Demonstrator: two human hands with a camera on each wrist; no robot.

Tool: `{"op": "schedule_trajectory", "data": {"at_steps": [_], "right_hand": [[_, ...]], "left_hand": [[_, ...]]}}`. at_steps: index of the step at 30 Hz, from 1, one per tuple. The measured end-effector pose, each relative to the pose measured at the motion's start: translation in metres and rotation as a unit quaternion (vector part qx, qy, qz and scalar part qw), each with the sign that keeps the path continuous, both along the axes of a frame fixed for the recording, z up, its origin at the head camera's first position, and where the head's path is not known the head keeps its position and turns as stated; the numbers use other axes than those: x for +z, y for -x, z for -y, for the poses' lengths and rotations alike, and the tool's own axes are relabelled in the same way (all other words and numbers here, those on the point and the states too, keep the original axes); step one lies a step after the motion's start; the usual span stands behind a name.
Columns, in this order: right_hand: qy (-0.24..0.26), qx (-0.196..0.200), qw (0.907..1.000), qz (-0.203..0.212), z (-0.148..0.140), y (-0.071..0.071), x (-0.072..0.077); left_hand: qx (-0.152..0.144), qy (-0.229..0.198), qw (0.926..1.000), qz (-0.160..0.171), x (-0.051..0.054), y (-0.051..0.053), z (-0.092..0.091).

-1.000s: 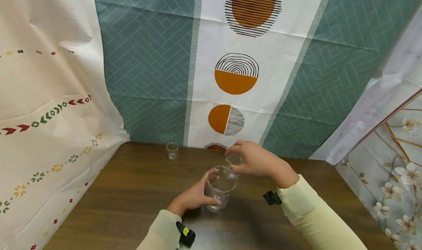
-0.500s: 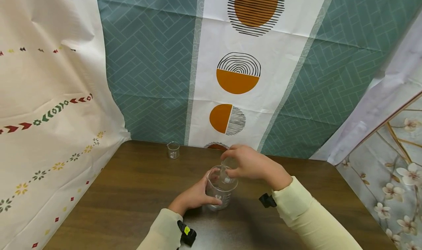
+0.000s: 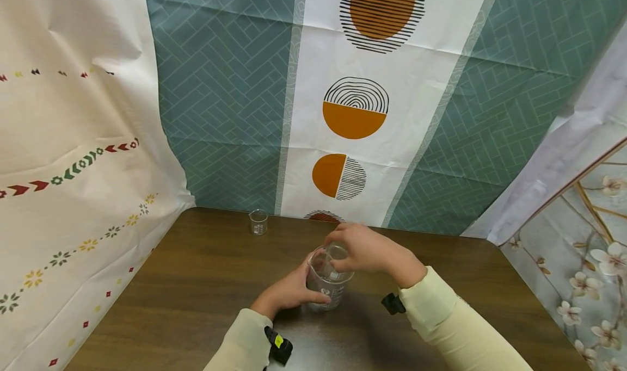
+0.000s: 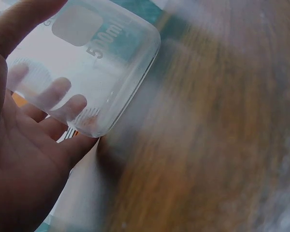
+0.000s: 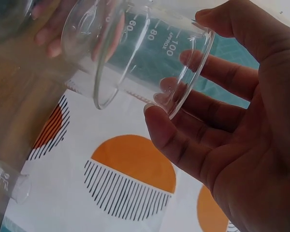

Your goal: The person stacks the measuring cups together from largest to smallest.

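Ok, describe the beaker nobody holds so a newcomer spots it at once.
On the brown table, look along the far edge, below the green cloth. Left of centre, a small clear beaker with white markings stands upright. Unlike the large beaker and the smaller one at its mouth, it stands alone, untouched.

I see clear, smooth, glossy glass in the large beaker (image 3: 327, 294), the small beaker (image 5: 147, 50) and the far beaker (image 3: 258, 224). The brown tabletop (image 3: 196, 284) shows me wood grain under a smooth, soft sheen, and the wall hanging (image 3: 225, 93) looks like creased, mostly matt cloth. I take the cream sleeves (image 3: 455, 322) for matt fabric.
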State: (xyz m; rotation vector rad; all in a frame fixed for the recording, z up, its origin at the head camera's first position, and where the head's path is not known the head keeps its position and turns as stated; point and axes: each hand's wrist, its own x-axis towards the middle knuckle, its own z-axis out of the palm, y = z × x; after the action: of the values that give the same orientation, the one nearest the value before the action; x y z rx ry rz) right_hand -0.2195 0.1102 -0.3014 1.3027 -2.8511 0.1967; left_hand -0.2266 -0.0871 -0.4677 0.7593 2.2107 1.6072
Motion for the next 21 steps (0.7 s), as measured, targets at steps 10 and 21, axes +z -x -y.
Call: {"op": "schedule_trajectory", "data": {"at_steps": [10,21], "right_hand": [[-0.006,-0.021,0.9985,0.051,0.005,-0.001,-0.010],[-0.023,-0.010,0.9989,0.041,0.009,0.002,-0.020]], "left_hand": [[-0.001,0.001,1.0000,0.004,0.001,-0.001,0.000],[0.006,0.016,0.9998,-0.001,0.000,0.000,0.000]]}}
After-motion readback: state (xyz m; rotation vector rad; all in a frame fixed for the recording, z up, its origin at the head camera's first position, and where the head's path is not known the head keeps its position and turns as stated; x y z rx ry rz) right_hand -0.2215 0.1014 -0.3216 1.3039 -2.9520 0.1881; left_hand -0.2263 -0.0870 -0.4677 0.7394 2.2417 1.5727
